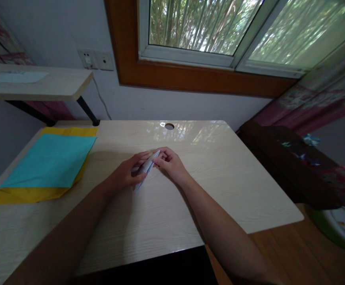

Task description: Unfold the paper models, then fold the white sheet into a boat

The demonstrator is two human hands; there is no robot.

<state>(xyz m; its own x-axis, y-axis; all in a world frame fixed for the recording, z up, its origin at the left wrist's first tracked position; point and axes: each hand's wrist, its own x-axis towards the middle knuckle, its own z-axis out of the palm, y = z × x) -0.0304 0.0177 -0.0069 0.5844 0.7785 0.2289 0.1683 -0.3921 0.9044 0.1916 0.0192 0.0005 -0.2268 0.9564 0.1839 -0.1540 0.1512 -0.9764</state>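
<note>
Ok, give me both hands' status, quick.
Left hand: closed on the folded paper.
Right hand: fingers pinching the same paper's upper end.

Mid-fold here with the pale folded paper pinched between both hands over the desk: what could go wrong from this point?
1. The narrow pale folded paper is gripped by the left hand and right hand at its upper part only; the free lower tip could bend or slip, skewing the crease.
2. Strong window glare on the glossy light wooden desk and dim lighting may hide edge alignment.
</note>
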